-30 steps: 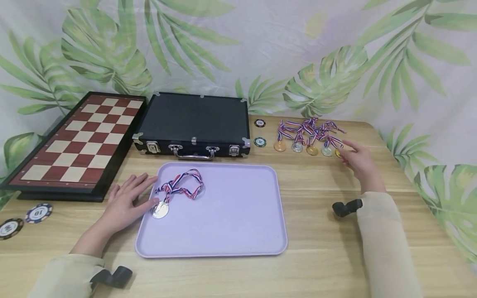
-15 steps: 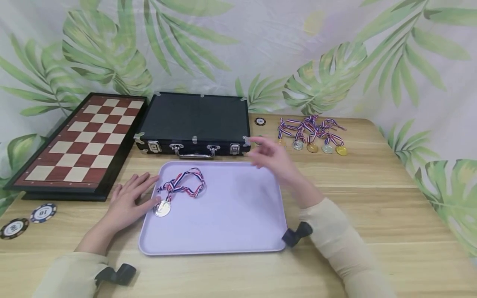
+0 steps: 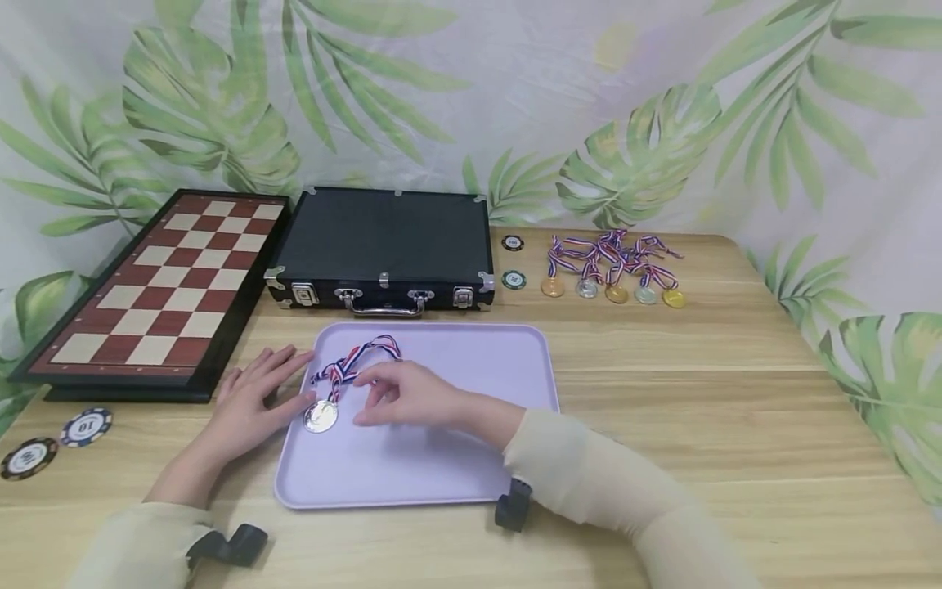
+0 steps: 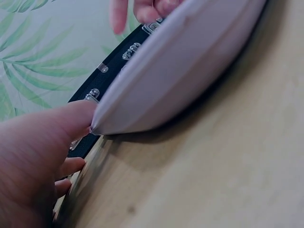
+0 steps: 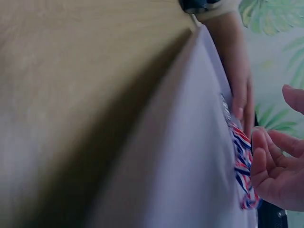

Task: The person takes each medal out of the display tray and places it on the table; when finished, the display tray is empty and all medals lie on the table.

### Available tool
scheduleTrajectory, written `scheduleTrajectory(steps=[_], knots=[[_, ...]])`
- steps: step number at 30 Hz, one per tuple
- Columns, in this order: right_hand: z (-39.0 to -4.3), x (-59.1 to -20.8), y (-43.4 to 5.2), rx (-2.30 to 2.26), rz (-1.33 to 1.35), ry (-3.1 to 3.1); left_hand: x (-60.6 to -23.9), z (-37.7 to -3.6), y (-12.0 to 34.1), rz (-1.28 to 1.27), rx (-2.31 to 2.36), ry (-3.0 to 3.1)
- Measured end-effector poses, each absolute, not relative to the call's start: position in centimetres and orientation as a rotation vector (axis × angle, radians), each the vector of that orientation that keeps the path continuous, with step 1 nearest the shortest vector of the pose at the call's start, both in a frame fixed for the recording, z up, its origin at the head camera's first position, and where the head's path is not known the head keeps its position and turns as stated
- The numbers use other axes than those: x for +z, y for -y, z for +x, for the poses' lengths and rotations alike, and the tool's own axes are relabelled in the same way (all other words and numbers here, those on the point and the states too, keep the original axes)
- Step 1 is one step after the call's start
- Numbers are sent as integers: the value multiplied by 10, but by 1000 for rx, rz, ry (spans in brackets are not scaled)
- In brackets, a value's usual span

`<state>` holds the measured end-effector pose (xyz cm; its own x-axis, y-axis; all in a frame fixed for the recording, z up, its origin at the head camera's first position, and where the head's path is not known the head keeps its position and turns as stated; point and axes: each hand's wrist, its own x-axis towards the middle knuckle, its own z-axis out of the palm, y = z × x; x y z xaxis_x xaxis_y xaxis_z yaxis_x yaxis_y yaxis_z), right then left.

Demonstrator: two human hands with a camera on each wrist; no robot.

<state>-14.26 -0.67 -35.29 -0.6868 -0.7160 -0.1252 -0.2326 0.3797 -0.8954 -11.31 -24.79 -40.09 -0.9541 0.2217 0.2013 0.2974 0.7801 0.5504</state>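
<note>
A silver medal (image 3: pixel 320 415) with a red, white and blue ribbon (image 3: pixel 358 362) lies at the left end of a lavender tray (image 3: pixel 456 458). My right hand (image 3: pixel 397 394) hovers over the tray beside the ribbon (image 5: pixel 243 166), fingers (image 5: pixel 270 164) loosely curled and holding nothing. My left hand (image 3: pixel 257 391) lies flat on the table against the tray's left edge. In the left wrist view its thumb (image 4: pixel 71 123) touches the tray's rim (image 4: pixel 180 61).
A shut black case (image 3: pixel 383 241) stands behind the tray, with a chessboard (image 3: pixel 158 286) to its left. Several more medals (image 3: pixel 611 274) lie at the back right. Poker chips sit beside the case (image 3: pixel 513 280) and at the table's front left (image 3: pixel 86 425).
My right hand has swung from the medals at the back right, leftward across the tray, to the ribbon of the silver medal. The left hand has stayed put.
</note>
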Motion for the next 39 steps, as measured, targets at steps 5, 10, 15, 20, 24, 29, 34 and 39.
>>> scheduleTrajectory(steps=[5, 10, 15, 20, 24, 29, 34, 39], knots=[[-134, -367, 28, -1096, -909, -2290, -401, -114, 250, -414, -920, 2844], [-123, -379, 45, -940, -991, -2598, -400, -114, 250, -455, -924, 2824], [-112, -387, 56, -767, -914, -2866, -400, -113, 250, -460, -931, 2813], [-108, -392, 61, -756, -815, -2956, -402, -113, 252, -452, -953, 2819], [-108, -395, 62, -780, -745, -3005, -403, -113, 252, -445, -959, 2829], [-110, -396, 62, -693, -755, -3050, -402, -113, 251, -447, -956, 2827], [-111, -395, 63, -633, -778, -3076, -401, -113, 251, -451, -954, 2826], [-114, -399, 65, -639, -779, -3109, -401, -114, 250, -452, -962, 2826]])
